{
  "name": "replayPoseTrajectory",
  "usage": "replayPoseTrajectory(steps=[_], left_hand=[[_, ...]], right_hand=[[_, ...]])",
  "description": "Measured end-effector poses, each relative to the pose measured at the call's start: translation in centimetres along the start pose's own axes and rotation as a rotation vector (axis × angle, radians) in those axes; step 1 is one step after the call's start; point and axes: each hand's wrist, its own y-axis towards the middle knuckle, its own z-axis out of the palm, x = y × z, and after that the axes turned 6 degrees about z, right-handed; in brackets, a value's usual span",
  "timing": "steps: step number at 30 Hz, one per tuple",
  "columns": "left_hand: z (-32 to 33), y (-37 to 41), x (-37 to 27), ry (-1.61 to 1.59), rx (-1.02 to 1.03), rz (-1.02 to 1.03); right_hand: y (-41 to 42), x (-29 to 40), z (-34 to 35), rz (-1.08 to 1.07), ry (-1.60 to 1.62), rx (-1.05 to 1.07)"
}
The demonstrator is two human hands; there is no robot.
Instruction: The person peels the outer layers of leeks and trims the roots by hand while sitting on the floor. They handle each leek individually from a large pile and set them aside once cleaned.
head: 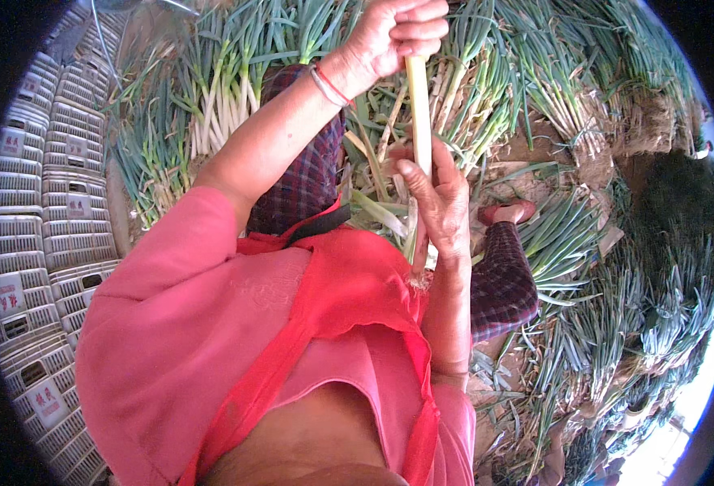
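Note:
My left hand (402, 30), with a red band and a pale bracelet at its wrist, is closed around the upper part of a long green onion stalk (419, 100). The pale stalk runs down towards my apron, and a brownish, rooty end shows by my right forearm. Lower on the stalk is my right hand (445, 200), its thumb in front and its fingers curled around it; a blurred bit lies beside the fingers. Loose peeled leaves (378, 212) lie below my hands, between my legs. Trimmed green onions with white stems (217, 115) stand to the left.
Stacked white plastic crates (78, 206) line the left side. Unpeeled green onion bundles (566, 115) lie ahead and to the right, with more green onions (557, 243) beside my right foot. A dark heap (679, 206) is at the far right.

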Motion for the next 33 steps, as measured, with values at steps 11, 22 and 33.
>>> replayPoseTrajectory(steps=[11,22,33], left_hand=[[-6.8,0.5,-7.7,0.189,-0.187,-0.017],[-10.9,-1.1,-5.8,0.478,-0.547,-0.066],[-6.7,-4.0,-2.7,0.344,-0.737,-0.001]], right_hand=[[-11.3,-9.2,-3.7,0.060,-0.453,-0.246],[-17.1,-7.1,-6.8,-0.046,-0.859,-0.265],[-11.0,-5.6,-9.8,0.073,-1.150,-0.619]])
